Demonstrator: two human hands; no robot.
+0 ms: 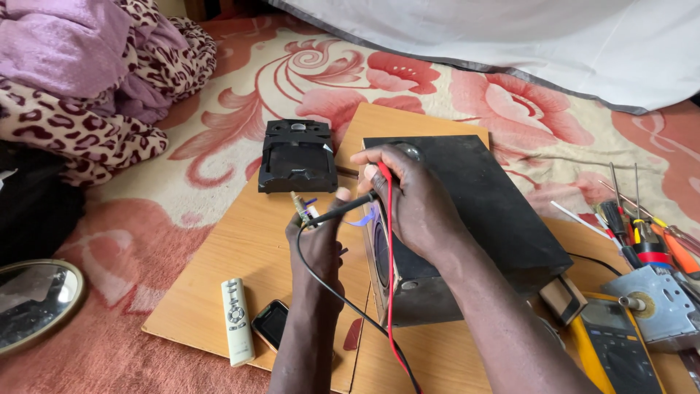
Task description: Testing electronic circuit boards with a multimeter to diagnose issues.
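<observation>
While pinched in the right hand [408, 193], black probe [343, 211] lies long axis leftward, tip touching the small wired part [305, 211] clamped in left hand [317, 244] fingers, just beside the speaker box [474, 219]. One black lead [328, 284], one red lead [389, 263], one yellow multimeter [609, 343], two hands.

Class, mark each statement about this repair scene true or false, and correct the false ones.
1. The right hand holds black and red probe leads. True.
2. The black speaker box lies on a wooden board. True.
3. The white remote control lies on the speaker box. False: it lies on the board, beside a dark phone.
4. The yellow multimeter is at far left. False: lower right.
5. The left hand is empty. False: it holds a small component.
</observation>
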